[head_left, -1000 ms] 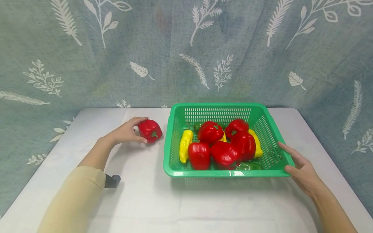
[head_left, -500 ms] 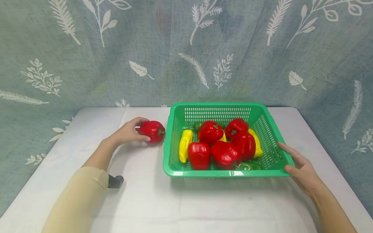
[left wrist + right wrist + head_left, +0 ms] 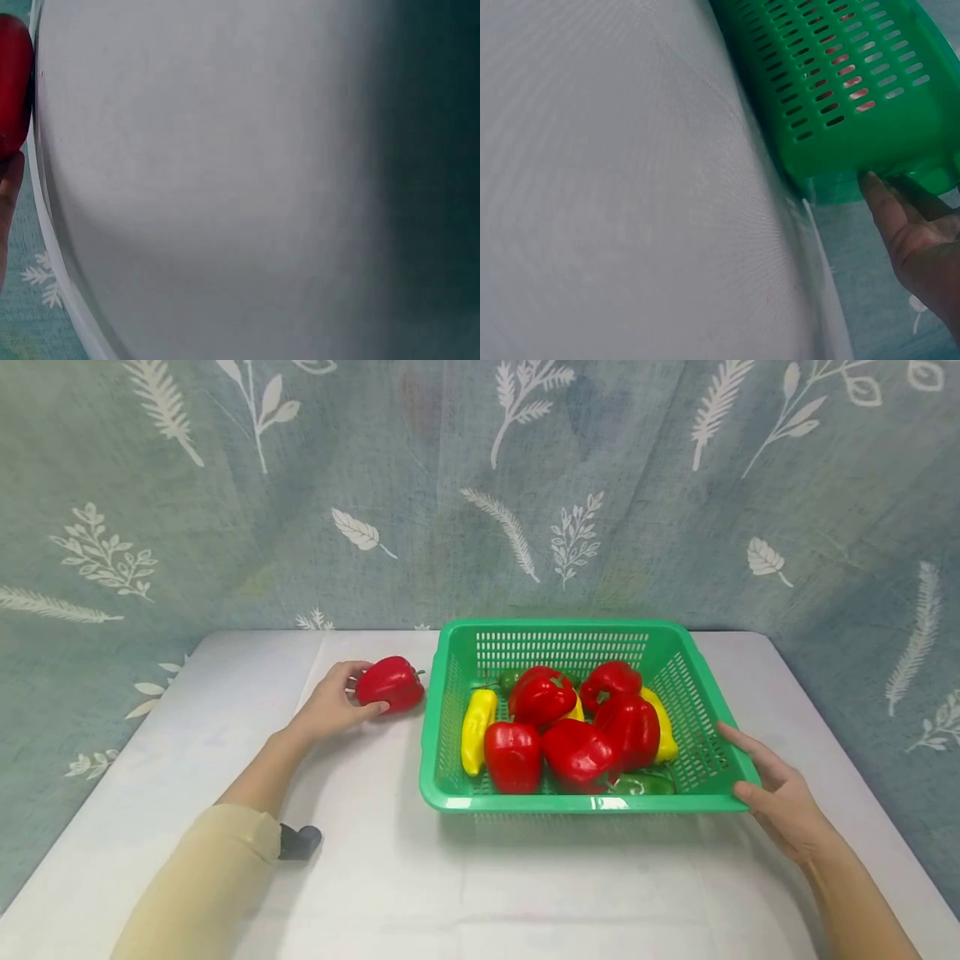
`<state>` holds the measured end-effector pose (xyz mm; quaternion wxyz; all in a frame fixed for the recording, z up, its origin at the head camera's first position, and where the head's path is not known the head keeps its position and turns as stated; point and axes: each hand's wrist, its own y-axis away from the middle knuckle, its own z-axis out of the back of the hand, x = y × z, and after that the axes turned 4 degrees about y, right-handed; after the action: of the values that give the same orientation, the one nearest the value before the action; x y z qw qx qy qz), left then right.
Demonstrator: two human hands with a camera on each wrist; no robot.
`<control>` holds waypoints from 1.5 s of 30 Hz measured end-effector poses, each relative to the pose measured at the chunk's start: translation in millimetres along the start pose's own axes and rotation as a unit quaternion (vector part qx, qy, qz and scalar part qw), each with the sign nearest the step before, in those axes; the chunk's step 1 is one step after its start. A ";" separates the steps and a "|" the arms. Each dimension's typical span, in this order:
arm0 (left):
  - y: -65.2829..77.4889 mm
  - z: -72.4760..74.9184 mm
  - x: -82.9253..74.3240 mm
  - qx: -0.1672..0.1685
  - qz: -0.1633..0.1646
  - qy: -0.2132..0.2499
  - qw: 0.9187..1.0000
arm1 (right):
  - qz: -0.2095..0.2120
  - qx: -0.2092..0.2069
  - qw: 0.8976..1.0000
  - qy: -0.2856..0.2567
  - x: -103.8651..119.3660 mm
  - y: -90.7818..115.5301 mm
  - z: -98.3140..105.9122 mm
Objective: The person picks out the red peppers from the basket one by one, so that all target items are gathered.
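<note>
I have my left hand round a red pepper at the left of the basket, on or just over the worktop; I can't tell whether it bears on the cloth. The fingers grip it by its left end, thumb on the near side. My right hand holds the basket by its rim near the near right corner, the thumb on the rim.

I read the step in hand as handling this one pepper while the basket is steadied. The next move, I'd say, calls for a firm left grip and, if the pepper travels right, enough height to clear the rim just beside it.

The pepper lies on its side, its long axis running roughly left to right. The stem points right, toward the basket, and a touch away from me or upward; I can't tell which. Inside the basket sit more red peppers, with yellow and green ones among them.
</note>
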<state>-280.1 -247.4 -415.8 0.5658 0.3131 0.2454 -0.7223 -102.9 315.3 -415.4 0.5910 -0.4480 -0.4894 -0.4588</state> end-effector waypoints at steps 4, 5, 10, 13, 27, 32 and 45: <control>-0.9 -1.7 -2.3 -0.010 -0.031 -0.025 0.999 | 0.005 0.000 1.000 -0.003 1.2 -0.1 0.7; -0.8 -2.2 -3.0 -0.010 -0.038 -0.032 0.999 | 0.006 0.000 1.000 -0.004 1.4 -0.2 0.7; 1.2 -5.8 -6.6 -0.018 -0.031 -0.072 0.997 | 0.009 0.000 1.000 -0.008 1.1 -0.2 1.1; 2.3 -9.2 -9.5 -0.034 -0.010 -0.095 0.995 | 0.007 -0.002 1.000 -0.009 0.7 -0.4 1.1; 0.6 -24.3 -27.6 -0.107 0.035 -0.098 0.989 | 0.018 -0.001 1.000 -0.016 0.9 -1.2 1.0; 0.3 -26.7 -34.1 -0.128 0.059 -0.127 0.982 | 0.021 0.001 1.000 -0.021 1.1 -1.8 0.7; 7.1 -26.0 -39.7 -0.134 0.095 -0.184 0.969 | 0.007 -0.006 1.000 -0.014 0.6 0.2 -2.4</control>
<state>-262.1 -204.4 -404.6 0.7043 0.1179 0.2004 -0.6707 -102.2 312.9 -415.1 0.5843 -0.4612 -0.4921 -0.4514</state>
